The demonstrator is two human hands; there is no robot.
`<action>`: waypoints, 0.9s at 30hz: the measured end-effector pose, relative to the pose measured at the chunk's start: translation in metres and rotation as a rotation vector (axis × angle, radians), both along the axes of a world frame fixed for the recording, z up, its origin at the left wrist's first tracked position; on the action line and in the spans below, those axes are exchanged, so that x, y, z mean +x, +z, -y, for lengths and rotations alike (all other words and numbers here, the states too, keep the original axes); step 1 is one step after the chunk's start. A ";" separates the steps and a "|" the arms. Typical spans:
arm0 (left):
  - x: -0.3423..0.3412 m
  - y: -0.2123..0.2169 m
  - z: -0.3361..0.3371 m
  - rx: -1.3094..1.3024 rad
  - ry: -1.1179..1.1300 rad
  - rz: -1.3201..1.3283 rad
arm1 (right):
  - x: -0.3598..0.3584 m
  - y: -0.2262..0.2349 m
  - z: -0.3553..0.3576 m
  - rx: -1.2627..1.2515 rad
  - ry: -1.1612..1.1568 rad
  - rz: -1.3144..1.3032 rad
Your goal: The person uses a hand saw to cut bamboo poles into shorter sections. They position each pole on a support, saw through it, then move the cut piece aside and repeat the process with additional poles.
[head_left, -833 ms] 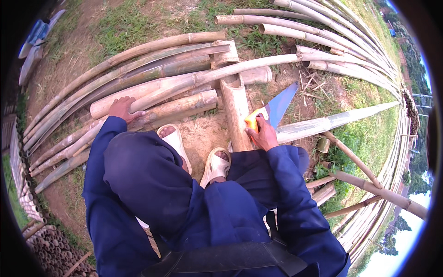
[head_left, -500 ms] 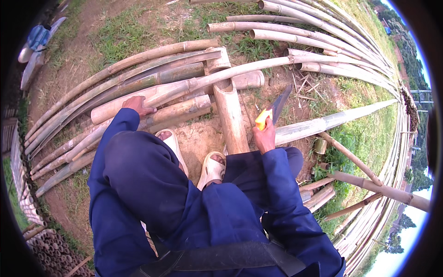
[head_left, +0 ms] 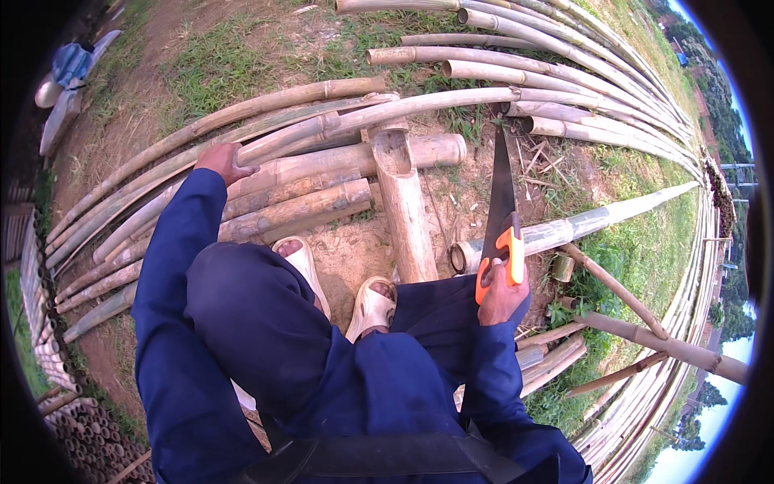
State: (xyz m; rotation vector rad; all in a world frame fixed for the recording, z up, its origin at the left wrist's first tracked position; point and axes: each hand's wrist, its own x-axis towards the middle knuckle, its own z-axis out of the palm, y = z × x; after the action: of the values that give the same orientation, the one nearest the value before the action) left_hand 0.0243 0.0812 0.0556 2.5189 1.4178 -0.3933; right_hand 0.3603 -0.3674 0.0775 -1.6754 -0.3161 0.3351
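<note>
My right hand [head_left: 501, 297] is closed around the orange handle of a handsaw [head_left: 500, 194]. The saw's dark blade points away from me, over bare soil. At the left, my left hand [head_left: 224, 164] grips a long pale bamboo pole [head_left: 379, 115], thumb on the near side; some fingers are hidden. That pole crosses beyond an upright-notched bamboo support [head_left: 403, 210], a thick piece with a hollow cut near its far end. A thicker bamboo piece [head_left: 322, 165] lies across behind the support, on the near side of the pole.
More bamboo poles [head_left: 298, 214] lie at the left beside my knee. Several long poles [head_left: 532, 77] spread across the far right. One greenish pole [head_left: 564, 231] ends close to the saw. Crossed bamboo props [head_left: 645, 335] stand at right. My sandals [head_left: 373, 306] rest on soil.
The saw has moved right and toward me, its blade turning to point straight ahead. My left hand has shifted slightly away and left, and the long pole now lies farther from me.
</note>
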 end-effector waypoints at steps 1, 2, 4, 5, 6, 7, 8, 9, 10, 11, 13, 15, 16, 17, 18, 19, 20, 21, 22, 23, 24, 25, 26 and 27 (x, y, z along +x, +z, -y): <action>-0.004 -0.007 0.000 -0.008 -0.021 0.016 | -0.006 0.010 0.000 -0.004 -0.001 0.023; 0.001 -0.001 -0.003 -0.077 0.037 -0.008 | -0.012 0.018 -0.002 0.000 -0.002 0.046; 0.004 -0.007 -0.013 -0.143 0.044 -0.008 | -0.017 0.024 -0.003 0.049 0.008 0.086; 0.004 -0.009 -0.017 -0.175 0.053 -0.004 | -0.019 0.029 -0.002 0.053 0.008 0.101; 0.003 -0.011 -0.021 -0.197 0.065 -0.033 | -0.024 0.035 -0.002 0.057 0.009 0.116; 0.005 -0.012 -0.026 -0.215 0.076 -0.054 | -0.025 0.041 -0.002 0.066 0.010 0.138; 0.005 -0.013 -0.031 -0.234 0.088 -0.075 | -0.028 0.044 -0.001 0.041 0.001 0.191; 0.001 -0.018 -0.032 -0.214 0.080 0.036 | -0.028 0.047 0.001 0.049 0.004 0.229; -0.005 -0.027 -0.034 -0.197 0.065 0.145 | -0.031 0.050 0.005 0.054 0.001 0.266; -0.014 -0.033 -0.034 -0.179 0.057 0.247 | -0.036 0.053 0.008 0.059 0.004 0.296; -0.015 -0.034 -0.036 -0.148 0.045 0.201 | -0.046 0.063 0.012 0.078 0.046 0.315; 0.005 -0.008 -0.025 -0.212 0.066 0.114 | -0.057 0.078 0.010 0.085 0.093 0.315; 0.006 -0.004 -0.020 -0.139 0.052 0.101 | -0.057 0.077 0.013 0.133 0.182 0.344; 0.016 0.009 -0.016 -0.236 0.089 0.049 | -0.059 0.076 0.009 0.158 0.249 0.409; 0.025 0.024 -0.014 -0.333 0.126 -0.003 | -0.065 0.078 0.000 0.116 0.271 0.323; 0.026 0.034 -0.011 -0.430 0.171 -0.055 | -0.072 0.082 -0.010 0.076 0.303 0.237; 0.023 0.031 -0.008 -0.346 0.156 -0.044 | -0.073 0.081 -0.016 0.012 0.349 0.177; 0.017 0.019 -0.008 -0.233 0.091 -0.012 | -0.077 0.086 -0.025 0.048 0.347 0.033; 0.006 0.005 -0.011 -0.113 0.034 0.017 | -0.080 0.076 -0.031 0.055 0.400 0.016; 0.005 0.001 -0.010 0.000 -0.037 0.047 | -0.083 0.064 -0.034 0.053 0.440 0.002; 0.007 -0.003 -0.012 -0.008 -0.027 0.046 | -0.090 0.058 -0.040 0.061 0.436 -0.036; 0.011 0.000 -0.010 -0.034 -0.020 0.032 | -0.094 0.050 -0.041 0.066 0.444 -0.054; 0.016 0.003 -0.010 -0.061 -0.013 0.019 | -0.094 0.039 -0.041 0.044 0.457 -0.023; 0.019 0.003 -0.012 -0.087 -0.008 0.007 | -0.094 0.032 -0.041 0.021 0.469 0.009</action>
State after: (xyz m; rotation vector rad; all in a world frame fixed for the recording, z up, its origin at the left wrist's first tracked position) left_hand 0.0434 0.0935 0.0590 2.4551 1.3575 -0.4378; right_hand 0.2664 -0.3259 0.1095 -1.5705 -0.7196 0.6690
